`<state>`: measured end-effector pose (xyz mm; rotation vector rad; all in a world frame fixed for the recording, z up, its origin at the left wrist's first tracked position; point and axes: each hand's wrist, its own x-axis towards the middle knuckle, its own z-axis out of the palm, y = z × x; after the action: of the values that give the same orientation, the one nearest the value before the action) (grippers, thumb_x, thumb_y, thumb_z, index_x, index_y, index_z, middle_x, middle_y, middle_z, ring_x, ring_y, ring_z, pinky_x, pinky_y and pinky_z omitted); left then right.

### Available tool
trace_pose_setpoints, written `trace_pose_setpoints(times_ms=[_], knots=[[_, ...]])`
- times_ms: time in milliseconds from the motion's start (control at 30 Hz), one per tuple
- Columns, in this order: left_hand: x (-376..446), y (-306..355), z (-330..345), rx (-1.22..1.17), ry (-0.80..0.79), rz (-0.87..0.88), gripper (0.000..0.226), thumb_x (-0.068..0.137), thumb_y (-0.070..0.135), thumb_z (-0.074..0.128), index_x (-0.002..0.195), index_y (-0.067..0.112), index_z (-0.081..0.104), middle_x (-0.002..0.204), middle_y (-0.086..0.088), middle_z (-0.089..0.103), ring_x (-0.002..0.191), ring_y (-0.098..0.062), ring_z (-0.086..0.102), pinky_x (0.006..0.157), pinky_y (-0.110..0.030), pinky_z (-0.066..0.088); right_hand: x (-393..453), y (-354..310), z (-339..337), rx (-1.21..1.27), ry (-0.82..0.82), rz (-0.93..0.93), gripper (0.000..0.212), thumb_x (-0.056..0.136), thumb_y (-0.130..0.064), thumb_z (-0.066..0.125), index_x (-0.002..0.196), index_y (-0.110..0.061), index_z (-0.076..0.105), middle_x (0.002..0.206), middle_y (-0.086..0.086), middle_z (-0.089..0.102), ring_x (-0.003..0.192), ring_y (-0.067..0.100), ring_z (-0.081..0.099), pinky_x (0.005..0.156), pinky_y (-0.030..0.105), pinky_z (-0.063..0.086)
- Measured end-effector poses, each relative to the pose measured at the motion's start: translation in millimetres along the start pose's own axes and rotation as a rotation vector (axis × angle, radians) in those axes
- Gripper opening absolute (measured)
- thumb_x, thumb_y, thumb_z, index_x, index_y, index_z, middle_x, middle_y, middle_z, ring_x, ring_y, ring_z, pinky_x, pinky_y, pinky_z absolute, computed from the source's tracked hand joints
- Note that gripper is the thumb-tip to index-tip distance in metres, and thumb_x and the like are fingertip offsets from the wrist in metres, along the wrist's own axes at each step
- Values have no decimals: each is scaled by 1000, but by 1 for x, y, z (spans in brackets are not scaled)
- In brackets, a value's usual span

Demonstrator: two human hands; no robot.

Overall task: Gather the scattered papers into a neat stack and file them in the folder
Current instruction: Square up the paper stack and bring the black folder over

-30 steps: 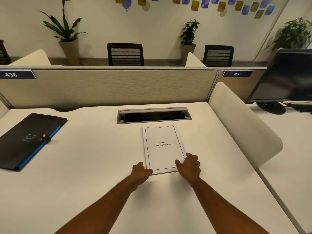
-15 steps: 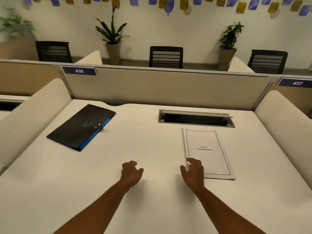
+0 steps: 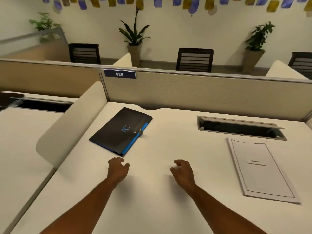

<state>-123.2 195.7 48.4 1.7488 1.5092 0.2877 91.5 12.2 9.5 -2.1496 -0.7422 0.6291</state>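
Note:
A neat stack of white papers with a bordered title page lies flat at the right of the white desk. A closed black folder with a blue edge and a small clasp lies at the back left of the desk. My left hand hovers just in front of the folder's near corner, fingers loosely curled and apart, holding nothing. My right hand hangs over the desk's middle, well left of the papers, also empty with fingers apart.
A grey cable slot with a raised lid is sunk into the desk behind the papers. A curved cream divider bounds the left side, a tan partition marked 436 the back. Chairs and potted plants stand beyond.
Both hands have let go of the paper stack and moved left toward the folder. The view has swung left, so the papers now sit at the right.

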Motion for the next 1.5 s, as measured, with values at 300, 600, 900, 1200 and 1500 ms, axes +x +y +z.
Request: trace_pose_setpoints(times_ms=[300,600,900,1200,1500], knots=[[88,-23,-55,126,-21,115,56,89,21,69,138,5,48,152,-18,29,140,-32,35,113,-41,35,43,-64,89,-54,-77,42,41,91,-33,69,129,-26,56,115,-9,57,90,4,57,84,21,42],[175,-18,-68,183,-29,204,67,91,24,66,147,3,37,158,-18,21,149,-35,16,118,-47,28,98,-106,130,-138,-102,96,57,95,-49,62,143,-22,47,137,-2,52,118,14,59,95,24,45],[251,-9,-74,421,67,165,86,90,46,61,152,3,20,157,-23,23,146,-40,17,116,-54,22,165,-137,149,-32,-32,190,79,86,-65,65,149,-23,41,148,2,45,127,22,58,101,37,51],[257,-7,-65,397,87,56,78,88,47,62,145,7,30,138,-21,42,125,-41,45,97,-55,44,182,-141,155,-41,107,202,43,97,-40,63,134,-19,62,127,6,61,107,24,67,90,32,55],[205,10,-54,205,-45,-221,78,86,59,58,138,4,39,143,-21,33,131,-40,35,106,-50,36,154,-127,130,137,210,330,25,104,-23,47,101,-13,69,97,6,71,90,25,68,83,37,58]])
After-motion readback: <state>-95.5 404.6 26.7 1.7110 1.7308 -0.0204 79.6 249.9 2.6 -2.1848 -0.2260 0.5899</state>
